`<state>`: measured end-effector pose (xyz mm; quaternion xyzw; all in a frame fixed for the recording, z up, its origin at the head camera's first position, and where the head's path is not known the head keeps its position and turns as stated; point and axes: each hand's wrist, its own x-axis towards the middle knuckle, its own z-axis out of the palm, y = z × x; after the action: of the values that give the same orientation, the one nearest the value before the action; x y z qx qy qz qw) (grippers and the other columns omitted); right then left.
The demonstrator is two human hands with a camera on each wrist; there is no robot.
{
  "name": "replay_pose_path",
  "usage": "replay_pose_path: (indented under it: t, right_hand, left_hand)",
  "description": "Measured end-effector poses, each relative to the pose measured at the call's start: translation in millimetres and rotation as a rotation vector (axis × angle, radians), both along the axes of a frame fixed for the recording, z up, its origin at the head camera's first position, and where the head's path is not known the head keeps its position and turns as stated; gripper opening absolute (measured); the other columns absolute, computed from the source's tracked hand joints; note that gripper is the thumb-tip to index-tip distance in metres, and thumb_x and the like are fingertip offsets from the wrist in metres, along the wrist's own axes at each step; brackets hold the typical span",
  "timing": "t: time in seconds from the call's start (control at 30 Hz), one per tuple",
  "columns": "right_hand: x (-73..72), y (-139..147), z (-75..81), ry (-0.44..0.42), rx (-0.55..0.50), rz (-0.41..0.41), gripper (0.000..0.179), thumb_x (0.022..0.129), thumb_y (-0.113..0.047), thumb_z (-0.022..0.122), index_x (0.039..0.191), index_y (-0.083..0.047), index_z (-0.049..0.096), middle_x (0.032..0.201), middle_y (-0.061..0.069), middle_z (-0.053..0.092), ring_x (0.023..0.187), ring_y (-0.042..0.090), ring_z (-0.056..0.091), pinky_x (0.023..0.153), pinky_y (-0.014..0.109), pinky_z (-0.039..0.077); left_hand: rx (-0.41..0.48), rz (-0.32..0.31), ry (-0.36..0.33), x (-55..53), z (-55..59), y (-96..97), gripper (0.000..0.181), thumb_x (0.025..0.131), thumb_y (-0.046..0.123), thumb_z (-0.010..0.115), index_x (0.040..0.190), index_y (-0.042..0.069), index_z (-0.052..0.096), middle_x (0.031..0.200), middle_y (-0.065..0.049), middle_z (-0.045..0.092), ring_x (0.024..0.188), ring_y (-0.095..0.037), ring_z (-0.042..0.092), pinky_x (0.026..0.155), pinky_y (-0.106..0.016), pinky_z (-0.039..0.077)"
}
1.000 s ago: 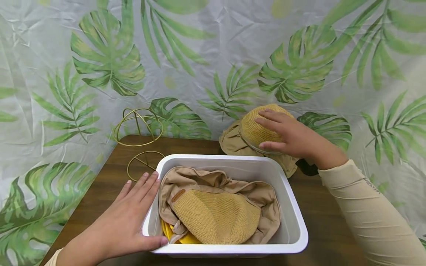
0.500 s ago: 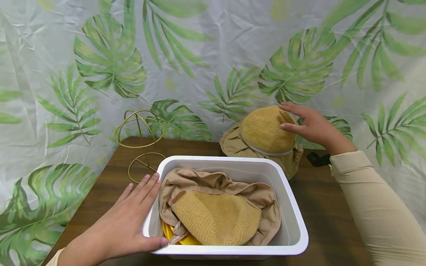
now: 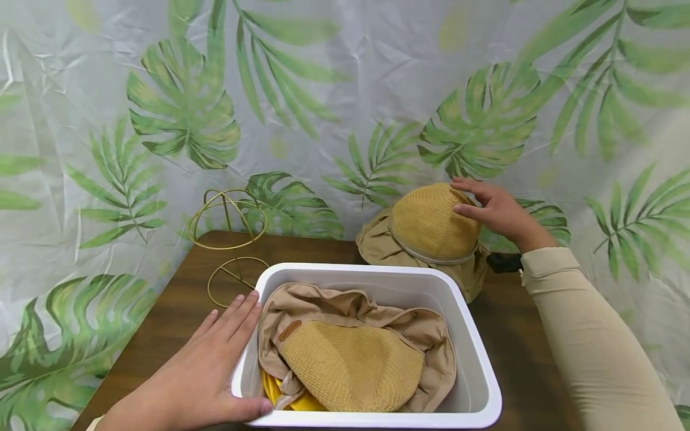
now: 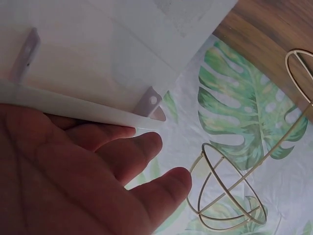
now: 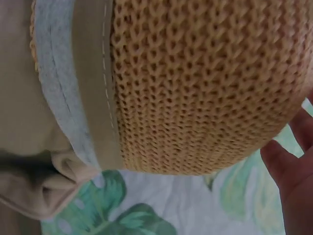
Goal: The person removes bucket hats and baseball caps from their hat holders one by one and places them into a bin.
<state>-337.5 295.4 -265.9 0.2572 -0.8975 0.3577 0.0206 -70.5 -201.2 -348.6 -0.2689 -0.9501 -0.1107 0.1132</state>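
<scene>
A white plastic bin (image 3: 474, 347) stands at the front. In it lies a sun hat (image 3: 356, 365) with a yellow knitted crown, beige cloth brim and small brown patch, over something bright yellow (image 3: 272, 386). My left hand (image 3: 199, 365) rests along the bin's left side, thumb at the front corner, fingers straight; the left wrist view shows fingertips just beyond the rim (image 4: 88, 110). Behind the bin sits a second sun hat (image 3: 431, 218), crown up. My right hand (image 3: 498, 209) holds its crown near the top, thumb and fingers apart around a crease.
A gold wire stand (image 3: 229, 242) with two rings stands at the back left of the dark wooden table (image 3: 178, 317). Beside the second hat lies a black object (image 3: 504, 263), partly behind my right wrist. A leaf-print cloth (image 3: 302, 72) hangs behind.
My right hand has slid from over the front of the second hat's crown to its right side, and its thumb and fingers now hold the crown's top. My left hand stays on the bin.
</scene>
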Motion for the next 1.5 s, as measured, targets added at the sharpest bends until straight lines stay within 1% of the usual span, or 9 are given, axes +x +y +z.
replay_pose_path:
  t: [0.07, 0.2, 0.43, 0.63, 0.73, 0.9, 1.07, 1.37, 1.5]
  right_hand:
    - [-2.0, 0.8, -1.6, -0.052, -0.032, -0.013, 0.058, 0.098, -0.02, 0.064, 0.15, -0.006, 0.043, 0.161, 0.009, 0.029, 0.148, 0.031, 0.021, 0.113, 0.032, 0.031]
    - [-8.8, 0.9, -3.1, -0.118, -0.088, -0.034, 0.058, 0.099, -0.028, 0.063, 0.151, -0.012, 0.044, 0.161, 0.003, 0.029, 0.147, 0.028, 0.025, 0.091, 0.008, 0.039]
    - [-19.1, 0.5, -11.4, -0.178, -0.092, -0.008, 0.062, 0.098, -0.029, 0.063, 0.154, -0.017, 0.039, 0.162, 0.004, 0.027, 0.147, 0.027, 0.025, 0.093, 0.015, 0.041]
    - [-19.5, -0.9, -11.7, -0.205, -0.075, -0.022, 0.063, 0.099, -0.033, 0.062, 0.155, -0.018, 0.037, 0.161, 0.007, 0.027, 0.142, 0.03, 0.032, 0.097, 0.033, 0.043]
    - [-19.7, -3.6, -11.4, -0.216, -0.073, -0.023, 0.064, 0.099, -0.034, 0.062, 0.155, -0.019, 0.037, 0.161, 0.007, 0.027, 0.141, 0.03, 0.033, 0.099, 0.038, 0.043]
    - [-21.8, -5.1, -13.5, -0.222, -0.099, -0.022, 0.06, 0.1, -0.03, 0.061, 0.155, -0.02, 0.038, 0.161, 0.005, 0.027, 0.142, 0.027, 0.031, 0.095, 0.028, 0.043]
    - [-23.4, -5.6, -15.1, -0.208, -0.111, -0.033, 0.058, 0.1, -0.028, 0.061, 0.153, -0.018, 0.041, 0.161, 0.004, 0.029, 0.144, 0.026, 0.029, 0.091, 0.018, 0.042]
    - [-24.1, -7.3, -14.9, -0.197, -0.106, -0.063, 0.055, 0.099, -0.03, 0.063, 0.15, -0.016, 0.047, 0.159, 0.005, 0.034, 0.143, 0.026, 0.032, 0.092, 0.023, 0.043]
    - [-24.1, -8.9, -14.5, -0.179, -0.107, -0.065, 0.052, 0.099, -0.028, 0.062, 0.148, -0.013, 0.049, 0.157, 0.007, 0.037, 0.142, 0.028, 0.034, 0.092, 0.023, 0.043]
  left_hand:
    - [0.001, -0.005, 0.01, 0.2, -1.1, 0.2, 0.12, 0.073, 0.078, 0.066, 0.155, -0.001, 0.028, 0.162, -0.015, 0.023, 0.147, -0.033, 0.023, 0.114, -0.023, -0.01]
    - [0.004, -0.01, 0.026, -0.4, -2.1, 0.5, 0.12, 0.073, 0.077, 0.066, 0.155, -0.002, 0.027, 0.162, -0.015, 0.023, 0.147, -0.034, 0.024, 0.113, -0.021, -0.012]
    - [-0.001, -0.016, 0.051, 0.4, -4.1, -1.4, 0.12, 0.073, 0.078, 0.066, 0.155, 0.0, 0.028, 0.161, -0.014, 0.026, 0.148, -0.03, 0.022, 0.113, -0.021, -0.012]
    - [0.002, -0.04, 0.068, -0.5, -6.5, -1.7, 0.119, 0.074, 0.078, 0.064, 0.154, -0.002, 0.028, 0.161, -0.015, 0.025, 0.149, -0.024, 0.018, 0.114, -0.021, -0.011]
    - [0.004, -0.042, 0.065, -0.7, -6.7, -2.4, 0.119, 0.075, 0.079, 0.063, 0.154, -0.003, 0.027, 0.161, -0.016, 0.024, 0.148, -0.027, 0.022, 0.113, -0.021, -0.011]
    - [0.017, -0.031, 0.019, -1.8, -5.7, -1.9, 0.12, 0.074, 0.079, 0.063, 0.156, 0.0, 0.024, 0.162, -0.015, 0.023, 0.144, -0.036, 0.03, 0.111, -0.018, -0.012]
    - [0.015, -0.03, 0.016, -1.9, -5.4, -1.1, 0.12, 0.074, 0.079, 0.064, 0.155, -0.001, 0.026, 0.162, -0.015, 0.023, 0.145, -0.035, 0.028, 0.111, -0.018, -0.012]
    - [0.0, -0.036, 0.045, -2.6, -6.1, -1.6, 0.119, 0.075, 0.08, 0.062, 0.153, -0.003, 0.029, 0.162, -0.014, 0.022, 0.149, -0.025, 0.017, 0.113, -0.02, -0.011]
    - [0.007, -0.034, 0.037, -2.6, -6.5, -1.6, 0.119, 0.075, 0.08, 0.062, 0.153, -0.003, 0.029, 0.162, -0.015, 0.023, 0.148, -0.028, 0.023, 0.113, -0.019, -0.011]
